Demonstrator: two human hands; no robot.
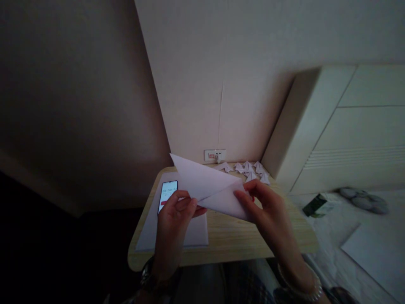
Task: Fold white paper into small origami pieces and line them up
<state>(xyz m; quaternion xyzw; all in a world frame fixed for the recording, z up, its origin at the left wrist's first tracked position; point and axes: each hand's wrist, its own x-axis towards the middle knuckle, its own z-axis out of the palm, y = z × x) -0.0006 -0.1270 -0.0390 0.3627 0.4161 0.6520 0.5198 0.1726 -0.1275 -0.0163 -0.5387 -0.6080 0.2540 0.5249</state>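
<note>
A folded sheet of white paper [209,181] is held up above the small wooden table [234,240], its pointed corner aimed up and to the left. My left hand [179,211] pinches its lower left edge between thumb and fingers. At the right end, my right hand [264,202] grips the paper with thumb and index finger. A crease line runs across the sheet between both hands. Behind my left hand, a lit phone [167,192] showing a timer rests on a stack of white paper [196,234], partly hidden by that hand.
Several small folded paper pieces [248,169] sit at the table's back right. A wall socket [215,155] with a plug is just behind. To the right, a bed holds a green and white box [319,205], a grey soft item [362,199] and a white sheet [376,253].
</note>
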